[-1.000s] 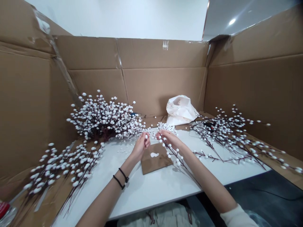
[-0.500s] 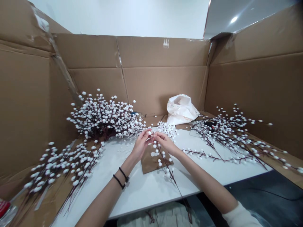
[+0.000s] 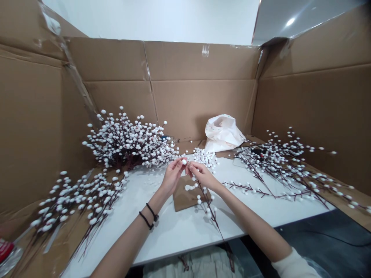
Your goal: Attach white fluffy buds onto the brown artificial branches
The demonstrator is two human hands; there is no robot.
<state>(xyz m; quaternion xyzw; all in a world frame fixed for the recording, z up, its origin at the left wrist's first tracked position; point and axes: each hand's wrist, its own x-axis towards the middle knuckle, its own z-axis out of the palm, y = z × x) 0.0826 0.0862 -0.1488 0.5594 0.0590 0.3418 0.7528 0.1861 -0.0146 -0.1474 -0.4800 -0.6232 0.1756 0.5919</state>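
My left hand (image 3: 174,172) pinches a white berry (image 3: 184,162) between thumb and fingertips. Close beside it, my right hand (image 3: 203,174) is closed on the upper end of a brown artificial berry branch (image 3: 215,217). The branch slants down from my right hand towards the table's front edge, with white berries along its twigs. The two hands' fingertips nearly meet; whether the berry sits on the twig's tip I cannot tell. Beneath the hands lies a brown cardboard piece (image 3: 182,199) on the white table (image 3: 162,231). A heap of loose white berries (image 3: 204,156) lies just behind the hands.
A dense bunch of berry branches (image 3: 130,143) stands at the back left, with more branches (image 3: 84,197) at the near left. Another pile of branches (image 3: 278,162) spreads over the right side. A white plastic bag (image 3: 223,133) sits at the back, before cardboard walls (image 3: 199,96).
My fingers have shifted slightly, and the white berry shows more clearly at my left fingertips. The branch's upper part has swung a little to the right. The view has moved slightly.
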